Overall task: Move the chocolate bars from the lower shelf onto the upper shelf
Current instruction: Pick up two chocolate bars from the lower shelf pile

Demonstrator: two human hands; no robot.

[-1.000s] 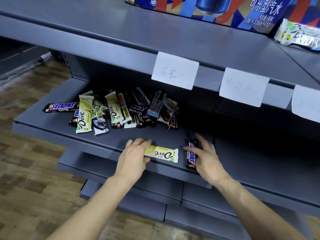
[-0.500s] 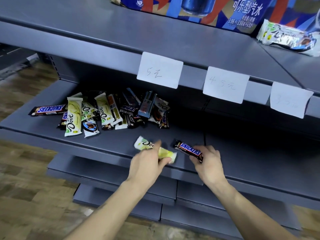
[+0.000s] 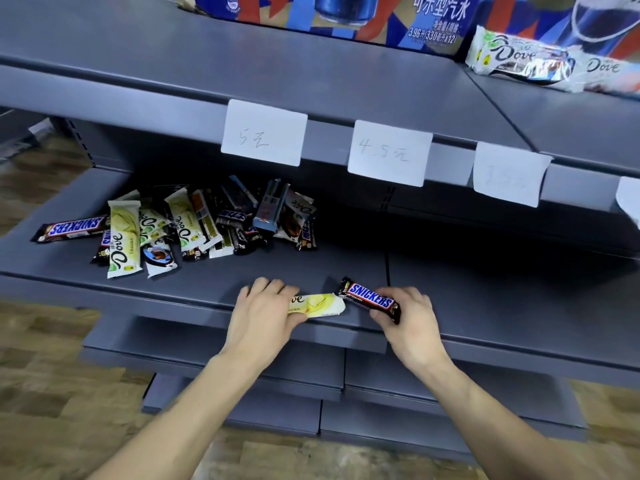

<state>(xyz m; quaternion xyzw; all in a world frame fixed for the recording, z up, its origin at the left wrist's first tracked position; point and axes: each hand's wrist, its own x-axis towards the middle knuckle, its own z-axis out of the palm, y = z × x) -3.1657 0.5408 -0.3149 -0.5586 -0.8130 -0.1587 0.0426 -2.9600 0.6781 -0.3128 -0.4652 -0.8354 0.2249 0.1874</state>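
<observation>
My left hand (image 3: 265,308) grips a pale yellow Dove bar (image 3: 317,304) at the front edge of the lower shelf (image 3: 485,296). My right hand (image 3: 410,318) pinches a brown Snickers bar (image 3: 370,299), its left end tilted up just above the shelf. A pile of several chocolate bars (image 3: 194,226) lies further back on the left of the lower shelf, with a Snickers (image 3: 71,227) at its left end. The grey upper shelf (image 3: 242,64) runs across the top, and silver Dove bars (image 3: 526,60) lie on it at the right.
Paper price tags (image 3: 264,133) hang from the upper shelf's front lip. A blue and red drinks carton (image 3: 346,15) stands at the back of the upper shelf. Lower grey shelves (image 3: 207,344) jut out beneath my arms. Wooden floor lies to the left.
Both hands have closed round their bars at the shelf's front edge. The Snickers bar has turned from upright to slanted and lifted; the Dove bar has shifted slightly in my left hand.
</observation>
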